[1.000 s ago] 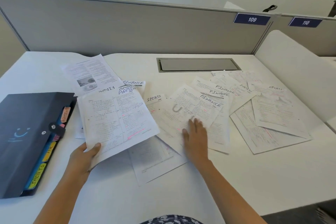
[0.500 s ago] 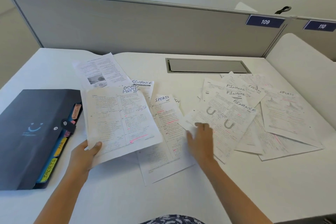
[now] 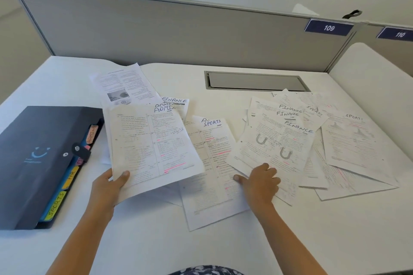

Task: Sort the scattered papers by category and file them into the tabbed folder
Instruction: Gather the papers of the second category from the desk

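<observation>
Left fingers pinch the near corner of the ADMIN sheets, and the folder sits just left of them on the table. Right fingers rest on the near edge of the FINANCE stack. Between the two sets of fingers lies a SPORTS sheet, tucked partly under that stack. More SPORTS sheets lie further right. Way behind the fingers there's a hatch in the table, then the partition.

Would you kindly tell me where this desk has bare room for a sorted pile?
Bare desk lies along the near edge, below the SPORTS sheet and right of the folder. Another strip runs at the back, between the partition and the papers, left of the cable hatch. From folder to FINANCE pile it is crowded.
</observation>
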A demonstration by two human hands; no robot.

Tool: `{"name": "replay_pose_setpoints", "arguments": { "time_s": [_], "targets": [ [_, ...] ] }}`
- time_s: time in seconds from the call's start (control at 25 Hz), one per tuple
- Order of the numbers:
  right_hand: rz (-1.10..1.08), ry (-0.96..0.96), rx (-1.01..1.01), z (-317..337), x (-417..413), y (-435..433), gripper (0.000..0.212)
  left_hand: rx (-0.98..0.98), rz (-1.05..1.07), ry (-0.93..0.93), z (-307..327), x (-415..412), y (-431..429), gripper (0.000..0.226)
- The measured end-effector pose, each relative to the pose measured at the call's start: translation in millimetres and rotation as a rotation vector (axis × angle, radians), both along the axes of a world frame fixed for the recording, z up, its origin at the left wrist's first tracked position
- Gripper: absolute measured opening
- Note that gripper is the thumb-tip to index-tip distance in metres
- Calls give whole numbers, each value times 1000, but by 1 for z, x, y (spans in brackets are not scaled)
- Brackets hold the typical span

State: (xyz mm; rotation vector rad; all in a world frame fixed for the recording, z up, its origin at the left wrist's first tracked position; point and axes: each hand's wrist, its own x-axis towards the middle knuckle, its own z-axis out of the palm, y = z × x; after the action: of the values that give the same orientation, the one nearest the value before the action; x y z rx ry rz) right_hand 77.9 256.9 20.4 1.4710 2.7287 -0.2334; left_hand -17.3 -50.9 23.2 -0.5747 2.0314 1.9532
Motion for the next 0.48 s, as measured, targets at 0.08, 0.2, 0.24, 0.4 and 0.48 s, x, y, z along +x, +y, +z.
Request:
{"name": "replay_pose_setpoints", "arguments": {
  "time_s": [0.08, 0.2, 0.24, 0.4, 0.48],
  "targets": [
    [-67, 33, -18, 1, 7, 22, 81, -11, -10, 1, 1, 3, 3, 41],
    [-156, 85, -22, 2, 16, 61, 79, -16, -14, 7, 2, 3, 4, 42],
    [-181, 97, -15, 4, 18, 74, 77, -14, -17, 8, 2, 4, 5, 42],
    [-142, 197, 175, 8, 19, 90, 54, 4, -42, 8, 3, 5, 19, 42],
    [21, 350, 246, 1, 16, 69, 50, 9, -54, 11, 4, 6, 27, 40]
  ]
}}
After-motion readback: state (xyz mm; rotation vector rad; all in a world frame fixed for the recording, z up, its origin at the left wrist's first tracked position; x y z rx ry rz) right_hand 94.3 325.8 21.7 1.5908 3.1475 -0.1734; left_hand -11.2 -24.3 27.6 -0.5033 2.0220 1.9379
